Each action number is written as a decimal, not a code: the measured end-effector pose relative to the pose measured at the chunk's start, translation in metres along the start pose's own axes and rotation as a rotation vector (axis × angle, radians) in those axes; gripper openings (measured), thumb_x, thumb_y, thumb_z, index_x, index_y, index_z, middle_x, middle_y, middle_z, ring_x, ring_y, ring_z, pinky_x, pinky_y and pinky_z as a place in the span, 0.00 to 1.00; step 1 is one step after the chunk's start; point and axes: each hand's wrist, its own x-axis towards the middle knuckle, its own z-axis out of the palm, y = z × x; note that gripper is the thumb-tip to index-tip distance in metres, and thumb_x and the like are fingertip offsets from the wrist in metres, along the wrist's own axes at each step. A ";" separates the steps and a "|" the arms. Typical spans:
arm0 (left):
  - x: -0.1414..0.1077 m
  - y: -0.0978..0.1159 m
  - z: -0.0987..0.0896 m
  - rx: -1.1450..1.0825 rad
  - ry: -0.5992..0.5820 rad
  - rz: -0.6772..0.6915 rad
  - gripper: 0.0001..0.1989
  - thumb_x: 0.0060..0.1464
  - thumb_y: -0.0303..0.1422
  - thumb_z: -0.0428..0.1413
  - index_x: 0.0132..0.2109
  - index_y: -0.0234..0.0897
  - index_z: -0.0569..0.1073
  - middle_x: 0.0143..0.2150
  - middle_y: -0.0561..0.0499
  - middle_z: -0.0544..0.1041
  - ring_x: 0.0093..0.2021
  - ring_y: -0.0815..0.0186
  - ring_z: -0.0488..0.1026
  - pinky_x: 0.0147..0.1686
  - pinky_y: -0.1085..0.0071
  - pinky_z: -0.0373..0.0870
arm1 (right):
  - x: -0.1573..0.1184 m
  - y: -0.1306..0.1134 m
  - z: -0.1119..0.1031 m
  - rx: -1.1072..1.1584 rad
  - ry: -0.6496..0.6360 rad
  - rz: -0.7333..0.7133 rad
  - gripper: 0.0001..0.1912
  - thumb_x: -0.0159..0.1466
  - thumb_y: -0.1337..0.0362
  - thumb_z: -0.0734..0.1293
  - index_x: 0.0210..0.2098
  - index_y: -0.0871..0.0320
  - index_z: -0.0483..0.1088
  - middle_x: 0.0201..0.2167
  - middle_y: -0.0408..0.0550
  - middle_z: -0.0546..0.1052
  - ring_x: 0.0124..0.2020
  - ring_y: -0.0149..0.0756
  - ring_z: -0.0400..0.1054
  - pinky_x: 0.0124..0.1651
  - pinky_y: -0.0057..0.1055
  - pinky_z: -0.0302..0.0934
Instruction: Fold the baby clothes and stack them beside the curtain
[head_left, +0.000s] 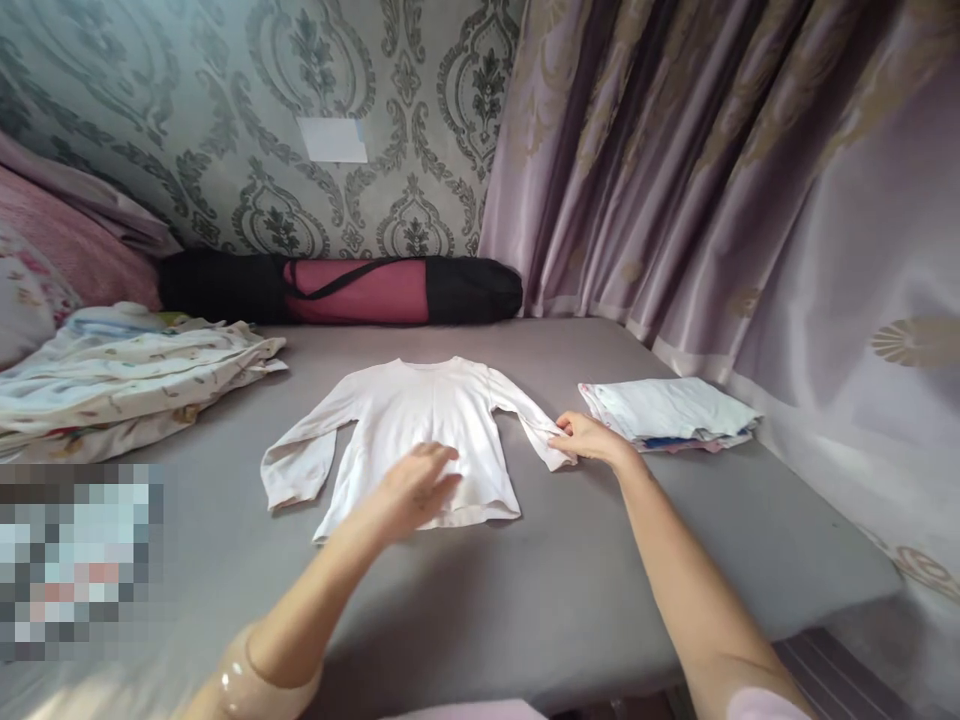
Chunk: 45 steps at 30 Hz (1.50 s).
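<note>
A white long-sleeved shirt [420, 410] lies spread flat on the grey bed sheet [585, 600], its neckline towards the wall. My right hand [589, 438] pinches the cuff end of the sleeve on the right. Over the lower middle of the shirt hovers my left hand [421, 485], slightly blurred, fingers apart and holding nothing. It hides part of the shirt's front and hem. The left sleeve lies bent outward on the sheet.
Folded clothes [675, 410] are stacked on the right, near the curtain [600, 150]. Crumpled patterned cloths [135, 380] lie on the left. A long black and red bag [360, 290] rests along the wall. The bed's edge runs along the front right.
</note>
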 end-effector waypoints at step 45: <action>-0.001 0.059 0.061 0.091 -0.005 0.081 0.06 0.60 0.25 0.49 0.42 0.40 0.69 0.42 0.48 0.73 0.43 0.59 0.71 0.42 0.62 0.71 | 0.136 -0.110 -0.003 -0.272 0.027 -0.212 0.19 0.57 0.71 0.66 0.47 0.57 0.73 0.43 0.47 0.78 0.39 0.33 0.72 0.39 0.23 0.61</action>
